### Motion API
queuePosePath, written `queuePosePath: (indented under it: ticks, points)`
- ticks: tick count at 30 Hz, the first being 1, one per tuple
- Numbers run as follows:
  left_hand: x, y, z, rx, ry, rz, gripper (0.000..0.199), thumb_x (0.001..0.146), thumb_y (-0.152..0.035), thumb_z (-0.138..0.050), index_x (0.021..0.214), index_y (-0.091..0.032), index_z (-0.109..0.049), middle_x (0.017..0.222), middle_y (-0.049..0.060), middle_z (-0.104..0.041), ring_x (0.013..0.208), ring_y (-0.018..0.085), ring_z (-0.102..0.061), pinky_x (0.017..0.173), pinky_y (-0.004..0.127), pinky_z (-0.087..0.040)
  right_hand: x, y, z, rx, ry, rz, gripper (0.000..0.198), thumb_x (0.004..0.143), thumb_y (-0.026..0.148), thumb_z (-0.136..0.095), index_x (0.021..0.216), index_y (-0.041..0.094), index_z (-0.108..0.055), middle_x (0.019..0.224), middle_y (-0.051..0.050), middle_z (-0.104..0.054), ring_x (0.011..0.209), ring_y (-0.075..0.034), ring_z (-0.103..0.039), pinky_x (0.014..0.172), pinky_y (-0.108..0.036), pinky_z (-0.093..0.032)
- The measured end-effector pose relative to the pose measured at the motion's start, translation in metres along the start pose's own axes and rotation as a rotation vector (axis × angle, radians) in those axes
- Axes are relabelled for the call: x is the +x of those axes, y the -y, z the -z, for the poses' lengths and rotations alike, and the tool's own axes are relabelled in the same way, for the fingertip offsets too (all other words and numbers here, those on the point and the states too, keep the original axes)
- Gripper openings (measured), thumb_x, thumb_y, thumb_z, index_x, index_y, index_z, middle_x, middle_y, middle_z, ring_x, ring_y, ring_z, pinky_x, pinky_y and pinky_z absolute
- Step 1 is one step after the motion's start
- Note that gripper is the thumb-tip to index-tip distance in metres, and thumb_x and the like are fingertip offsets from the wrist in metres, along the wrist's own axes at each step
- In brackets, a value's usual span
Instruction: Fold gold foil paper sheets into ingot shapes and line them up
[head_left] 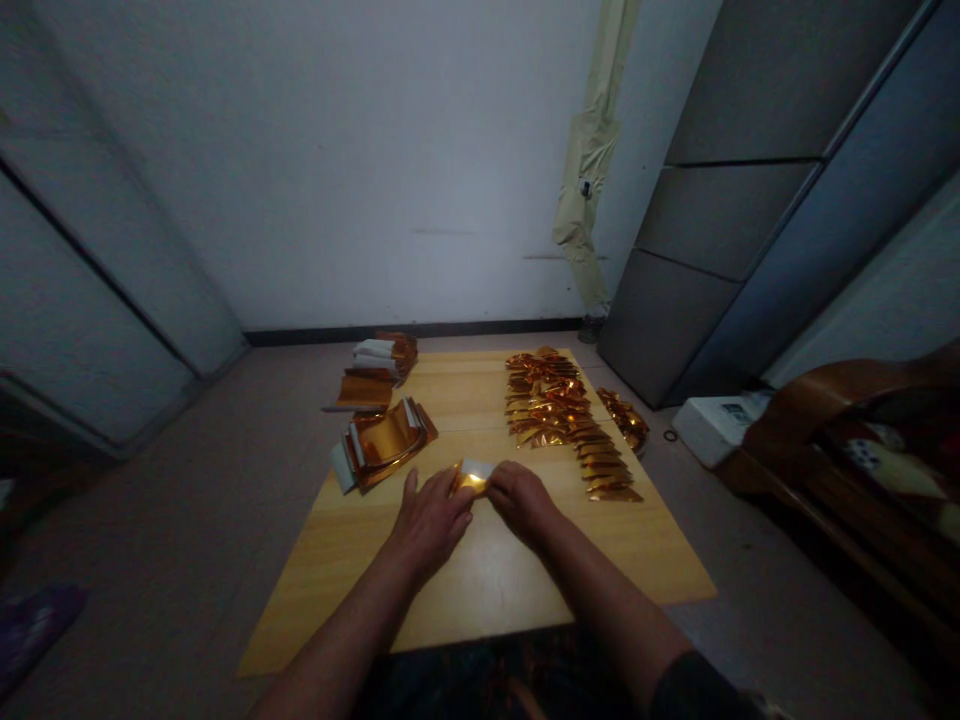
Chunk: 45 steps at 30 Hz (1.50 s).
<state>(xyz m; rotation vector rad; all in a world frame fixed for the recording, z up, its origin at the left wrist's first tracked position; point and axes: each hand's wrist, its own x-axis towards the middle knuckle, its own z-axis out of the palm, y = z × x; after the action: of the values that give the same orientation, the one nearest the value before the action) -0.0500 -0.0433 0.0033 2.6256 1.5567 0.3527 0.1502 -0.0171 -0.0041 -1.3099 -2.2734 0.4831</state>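
Observation:
A small sheet of gold foil paper (pixel 474 483) with a pale patch lies curled between my hands over the wooden board. My left hand (pixel 433 512) holds its left end, the thumb set apart from the other fingers. On the right end, the fingers of my right hand (pixel 521 498) are pinched together. Flat, curved stacks of gold foil paper (pixel 390 436) rest to the left of my hands. Folded gold paper pieces (pixel 547 398) lie in overlapping rows at the right, with a shorter row (pixel 602 460) running toward me.
More gold paper stacks (pixel 365 388) sit at the board's far left corner. Beyond the right edge of the wooden board (pixel 495 590) is a heap of folded gold pieces (pixel 625 418). A white box (pixel 712 430), a wooden seat (pixel 795 440) and a grey cabinet (pixel 667 320) stand at the right.

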Motion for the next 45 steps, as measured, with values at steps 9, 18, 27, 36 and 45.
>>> queuePosePath:
  ticks: [9,18,27,36,45]
  points:
    - [-0.001,0.002,-0.007,0.035,0.050,0.012,0.038,0.090,-0.025,-0.052,0.127,-0.035,-0.056,0.147,0.012,-0.045,0.134,0.030,-0.043,0.109,0.068,-0.020,0.011,0.003,0.007,-0.116,0.066,-0.158,0.020,0.094,0.034,-0.056,0.084,0.018,-0.063,0.086,0.000,-0.058,0.075,-0.011,-0.050,0.064,-0.022,-0.030]
    - [-0.003,-0.002,-0.003,0.038,0.060,0.011,0.037,0.091,-0.024,-0.049,0.127,-0.029,-0.056,0.149,0.015,-0.043,0.136,0.030,-0.041,0.110,0.066,-0.021,0.022,0.010,0.010,-0.273,0.182,-0.221,0.015,0.093,0.029,-0.051,0.093,0.020,-0.063,0.095,-0.003,-0.063,0.081,-0.013,-0.057,0.063,-0.025,-0.031]
    - [-0.006,0.001,-0.010,0.034,0.022,0.001,0.046,0.090,-0.024,-0.050,0.134,-0.034,-0.051,0.149,0.014,-0.043,0.136,0.032,-0.041,0.109,0.066,-0.022,0.025,0.012,0.010,-0.328,0.217,-0.215,0.020,0.095,0.032,-0.047,0.099,0.019,-0.063,0.100,-0.007,-0.065,0.085,-0.016,-0.061,0.067,-0.025,-0.037]
    - [-0.005,-0.001,-0.011,0.057,0.022,0.009,0.040,0.091,-0.025,-0.050,0.129,-0.033,-0.056,0.149,0.015,-0.043,0.135,0.032,-0.042,0.107,0.066,-0.025,0.029,0.011,0.010,-0.389,0.273,-0.199,0.025,0.095,0.032,-0.045,0.105,0.019,-0.063,0.104,-0.009,-0.065,0.086,-0.019,-0.063,0.068,-0.026,-0.041]
    - [-0.006,0.000,-0.012,0.027,0.003,0.015,0.042,0.090,-0.025,-0.052,0.131,-0.036,-0.056,0.149,0.013,-0.044,0.136,0.033,-0.041,0.108,0.066,-0.024,0.029,0.012,0.007,-0.369,0.216,-0.206,0.020,0.093,0.032,-0.049,0.099,0.019,-0.063,0.099,-0.008,-0.066,0.081,-0.017,-0.063,0.064,-0.026,-0.038]
